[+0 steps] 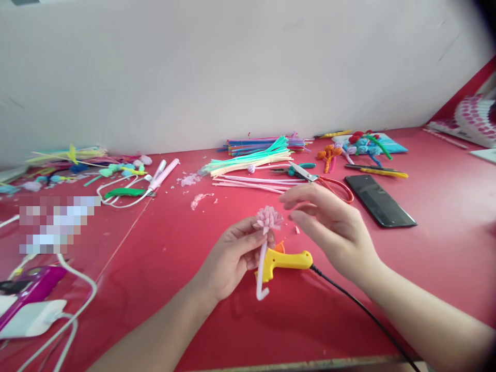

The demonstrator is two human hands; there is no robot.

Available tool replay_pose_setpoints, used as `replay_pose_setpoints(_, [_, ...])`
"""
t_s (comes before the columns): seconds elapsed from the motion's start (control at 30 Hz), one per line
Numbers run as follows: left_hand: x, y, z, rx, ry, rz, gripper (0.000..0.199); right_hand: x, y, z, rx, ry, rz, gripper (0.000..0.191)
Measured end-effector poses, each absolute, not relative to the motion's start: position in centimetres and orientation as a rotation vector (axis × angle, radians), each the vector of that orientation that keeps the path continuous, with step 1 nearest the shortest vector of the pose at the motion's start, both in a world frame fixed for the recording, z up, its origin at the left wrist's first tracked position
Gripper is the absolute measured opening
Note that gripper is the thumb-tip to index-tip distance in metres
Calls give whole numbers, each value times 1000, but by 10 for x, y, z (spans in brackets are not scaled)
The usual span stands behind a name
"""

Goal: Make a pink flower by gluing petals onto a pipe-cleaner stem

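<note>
My left hand (236, 250) pinches a pink pipe-cleaner flower (268, 219) just under its fluffy, many-petalled head. Its pale pink stem (261, 271) hangs down and bends into a hook at the bottom. To the right of the bloom, my right hand (329, 227) is raised with fingers apart and curved, holding nothing. Behind the stem a yellow glue gun (290, 260) lies on the red table, its front partly hidden by my left hand. A black cord (356, 302) runs from its handle to the lower right.
Red-handled scissors (335, 186), green-handled pliers (298, 169) and bundled pipe cleaners (248, 159) lie at the back. A black phone (380, 200) is to the right. At left are a pink styling iron (165, 174), white cables (83, 276) and a purple object (41, 289).
</note>
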State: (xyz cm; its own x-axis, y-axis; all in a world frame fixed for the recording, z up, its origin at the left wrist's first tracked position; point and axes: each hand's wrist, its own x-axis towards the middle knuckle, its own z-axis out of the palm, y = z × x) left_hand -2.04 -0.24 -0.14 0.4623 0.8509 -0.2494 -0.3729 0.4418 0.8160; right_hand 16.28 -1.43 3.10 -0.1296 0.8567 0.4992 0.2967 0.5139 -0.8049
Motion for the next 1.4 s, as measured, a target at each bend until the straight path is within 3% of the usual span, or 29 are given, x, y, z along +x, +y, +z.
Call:
replay_pose_setpoints(0.1, [-19,-2,-2,739,709,773,11,161,-8,31,-955,-1701,857,21])
replay_pose_setpoints(0.3, [-14,2,1,781,779,845,4,159,-3,25,-1085,-1713,829,21])
replay_pose_setpoints(0.47, [-15,3,-3,829,809,891,21,158,0,20,-1181,-1737,828,20])
replay_pose_setpoints(0.83, [-15,5,-8,793,804,975,7,156,-2,14,-1211,-1670,989,19])
replay_pose_setpoints(1.0, [-15,4,-6,906,821,991,19,154,-1,9,-1204,-1767,907,20])
replay_pose_setpoints(1.4, [-13,1,-1,1092,898,967,23,154,-3,7,-1281,-1879,668,15])
